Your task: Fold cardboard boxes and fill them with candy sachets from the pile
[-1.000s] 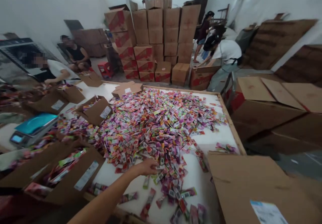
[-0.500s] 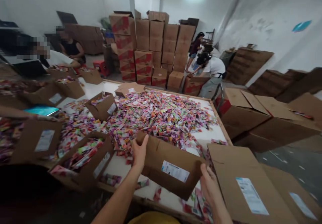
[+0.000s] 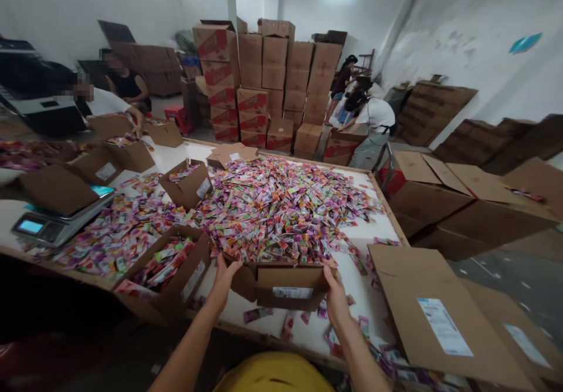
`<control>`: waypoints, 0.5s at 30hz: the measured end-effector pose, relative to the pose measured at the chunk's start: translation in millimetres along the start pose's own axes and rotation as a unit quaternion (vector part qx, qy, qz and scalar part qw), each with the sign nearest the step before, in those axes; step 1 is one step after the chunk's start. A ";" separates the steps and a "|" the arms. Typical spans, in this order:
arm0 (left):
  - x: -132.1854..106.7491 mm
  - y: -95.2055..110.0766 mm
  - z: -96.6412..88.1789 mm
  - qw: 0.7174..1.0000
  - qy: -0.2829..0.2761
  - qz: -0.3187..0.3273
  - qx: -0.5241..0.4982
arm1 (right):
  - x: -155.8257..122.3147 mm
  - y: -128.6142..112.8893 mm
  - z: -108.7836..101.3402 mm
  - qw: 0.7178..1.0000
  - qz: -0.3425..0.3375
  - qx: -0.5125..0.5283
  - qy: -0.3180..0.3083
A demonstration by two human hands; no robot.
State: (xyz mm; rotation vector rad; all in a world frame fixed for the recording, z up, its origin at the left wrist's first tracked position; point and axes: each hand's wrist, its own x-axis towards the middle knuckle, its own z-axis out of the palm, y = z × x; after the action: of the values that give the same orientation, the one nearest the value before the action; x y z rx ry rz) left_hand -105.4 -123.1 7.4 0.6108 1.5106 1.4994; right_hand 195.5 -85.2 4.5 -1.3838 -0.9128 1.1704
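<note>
In the lower middle of the frame, the person's left hand (image 3: 225,271) and right hand (image 3: 335,291) are holding a small cardboard box (image 3: 285,287) between them. The left grip is closing around the box's left flap, fingers spread upward along the cardboard. The right grip is clamping the box's right corner, with the thumb lying over the top edge. The box is sitting low on the white tabletop (image 3: 373,236), its open top facing away from the camera and pressing against the near edge of a wide pile of colourful sachets (image 3: 281,204) that is filling the centre of the frame. A white label is showing on the box's near wall. A few loose sachets are lying on the tabletop just below the box.

Just left of the left hand, an open carton of sachets (image 3: 169,266) is sitting at the tabletop's near edge. Further up, left of the pile, a smaller open carton (image 3: 190,183) is standing tilted. At the far left, a weighing scale (image 3: 44,227) is carrying a brown cardboard piece. At the lower right, a flat labelled cardboard sheet (image 3: 435,316) is lying just beside the right hand.

In the upper middle, stacked cartons (image 3: 272,81) are standing against the wall. A person in a white shirt (image 3: 376,119) is bending over right of them, and two seated people (image 3: 109,95) are working at the upper left.
</note>
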 end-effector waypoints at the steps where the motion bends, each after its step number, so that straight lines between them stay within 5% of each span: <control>1: -1.5 0.2 -2.1 1.000 -0.018 0.006 0.016 | -2.7 -1.4 -1.9 0.999 0.014 0.012 -0.035; 5: -5.5 -5.7 -12.7 0.995 -0.052 0.037 0.075 | -7.2 -21.8 -14.5 0.970 0.049 -0.097 -0.215; 8: -9.4 -8.0 -19.3 0.984 -0.122 0.054 0.119 | -1.3 -47.0 -18.4 0.942 0.021 -0.271 -0.197; 11: -13.9 -10.6 -13.9 0.953 -0.244 0.058 0.172 | 3.8 -62.8 -14.1 0.939 0.043 -0.280 -0.194; 15: -11.9 -27.8 8.9 0.946 -0.175 0.116 0.248 | 6.2 -43.2 -2.7 0.944 0.169 -0.194 -0.204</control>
State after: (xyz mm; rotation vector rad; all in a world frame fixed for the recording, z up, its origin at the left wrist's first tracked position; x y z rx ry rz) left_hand -85.4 -132.5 -15.2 1.3188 1.5706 1.0879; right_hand 202.9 -73.3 46.0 -1.6928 -1.2850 1.6438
